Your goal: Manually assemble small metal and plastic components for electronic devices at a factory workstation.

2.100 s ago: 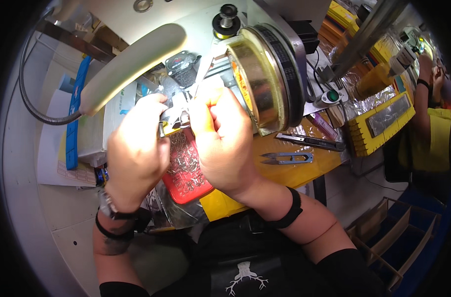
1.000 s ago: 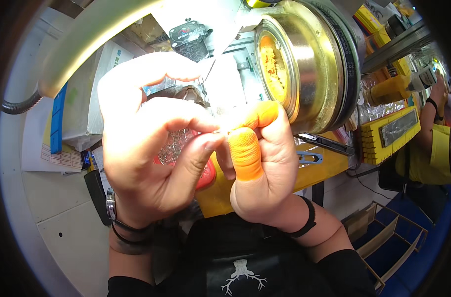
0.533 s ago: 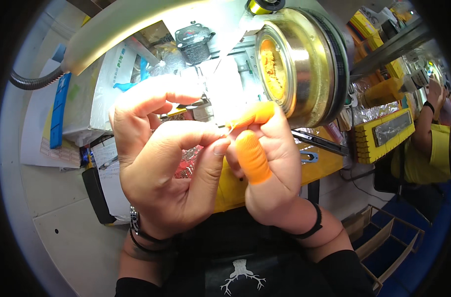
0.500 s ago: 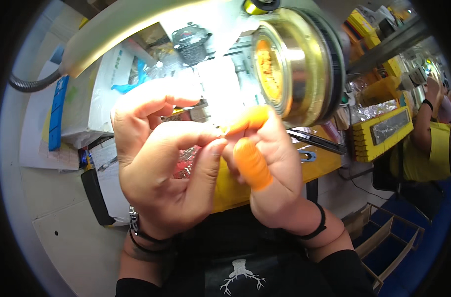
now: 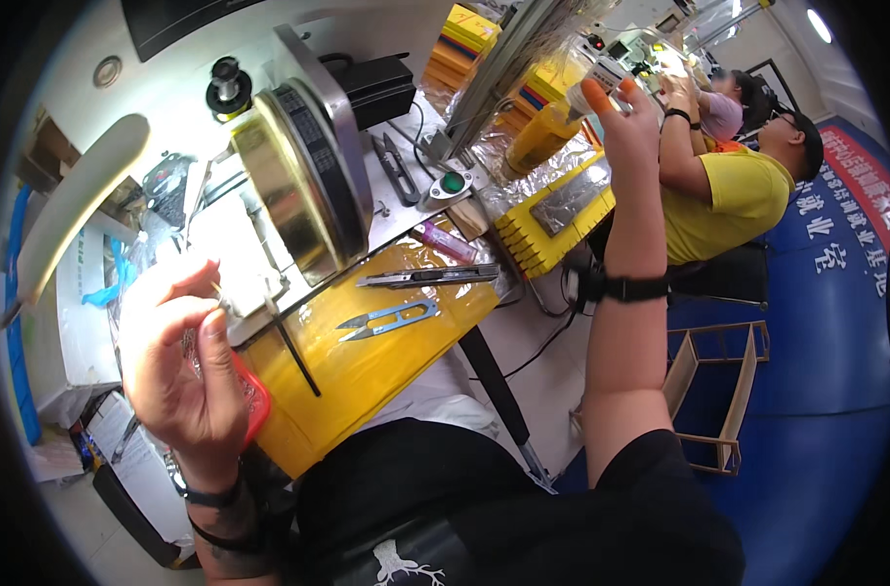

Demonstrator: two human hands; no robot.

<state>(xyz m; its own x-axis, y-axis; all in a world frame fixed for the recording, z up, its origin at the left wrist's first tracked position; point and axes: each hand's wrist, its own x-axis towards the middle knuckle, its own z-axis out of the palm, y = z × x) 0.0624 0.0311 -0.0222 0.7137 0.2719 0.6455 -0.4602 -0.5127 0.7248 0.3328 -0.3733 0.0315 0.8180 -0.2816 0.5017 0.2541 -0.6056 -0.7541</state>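
My left hand (image 5: pixel 186 366) is closed in a pinch at the lower left, fingertips and thumb together by the brightly lit bench. A thin, small piece (image 5: pixel 218 289) shows at the fingertips, too small to name. Stretched out to the upper right, my right hand (image 5: pixel 622 132) has orange finger covers on its thumb and a finger, which stand apart. Its thumb overlaps the pale top of a yellow bottle (image 5: pixel 540 139); whether they touch I cannot tell. Behind my left hand lies a red-rimmed tray (image 5: pixel 257 400), partly hidden.
A large metallic spool (image 5: pixel 284 186) stands on the bench. Blue thread snips (image 5: pixel 391 318) and a box cutter (image 5: pixel 427 276) lie on the yellow mat (image 5: pixel 318 420). Stacked yellow trays (image 5: pixel 552 220) sit right. A co-worker in a yellow shirt (image 5: pixel 728 200) is beyond my right arm.
My hands were together in front of me. My right hand has moved away to the upper right, beside the bottle. My left hand stays pinched, and the view has turned right.
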